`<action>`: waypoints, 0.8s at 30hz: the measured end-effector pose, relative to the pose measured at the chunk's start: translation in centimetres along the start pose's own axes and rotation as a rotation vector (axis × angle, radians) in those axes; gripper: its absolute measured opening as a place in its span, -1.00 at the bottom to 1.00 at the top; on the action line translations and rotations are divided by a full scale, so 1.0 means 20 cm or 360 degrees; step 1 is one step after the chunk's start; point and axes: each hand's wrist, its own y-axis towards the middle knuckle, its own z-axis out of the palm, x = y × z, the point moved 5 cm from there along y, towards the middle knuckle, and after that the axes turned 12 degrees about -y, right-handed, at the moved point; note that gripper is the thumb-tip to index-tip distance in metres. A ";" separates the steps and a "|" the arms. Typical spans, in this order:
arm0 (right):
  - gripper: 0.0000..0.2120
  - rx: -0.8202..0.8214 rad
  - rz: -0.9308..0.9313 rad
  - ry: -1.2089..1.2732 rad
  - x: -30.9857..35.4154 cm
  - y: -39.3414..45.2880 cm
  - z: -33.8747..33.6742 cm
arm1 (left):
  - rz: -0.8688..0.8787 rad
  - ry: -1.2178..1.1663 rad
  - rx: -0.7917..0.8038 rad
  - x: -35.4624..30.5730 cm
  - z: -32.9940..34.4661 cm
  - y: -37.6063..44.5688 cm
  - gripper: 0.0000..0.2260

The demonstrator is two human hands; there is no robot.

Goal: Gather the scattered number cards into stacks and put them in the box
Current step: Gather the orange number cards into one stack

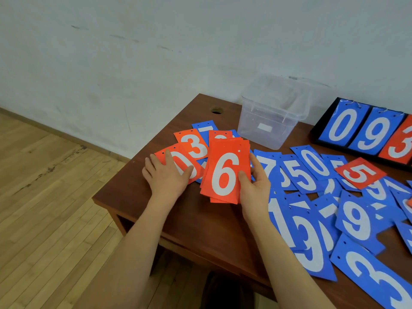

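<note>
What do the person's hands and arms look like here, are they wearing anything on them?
Both arms are bare from the bottom edge of the picture to the fingertips: no sleeves show. The left hand and the right hand wear no gloves, and no rings, watch or wristband can be seen. The nails look short and unpainted.

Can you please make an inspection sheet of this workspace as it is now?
Surface: brown table with a round hole.
Job's things: red stack topped by a 6; clear box; blue cards scattered.
Clutter: scoreboard showing 0, 9, 3.
Hands: left hand presses the red 0 card; right hand holds the stack.
Cables: nothing seen.
Surroundings: white wall, wooden floor.
</note>
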 end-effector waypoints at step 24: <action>-0.60 -0.0036 0.0044 -0.0122 -0.05 -0.02 0.05 | 0.0317 -0.0679 -0.0253 0.06 -0.14 0.00 -0.55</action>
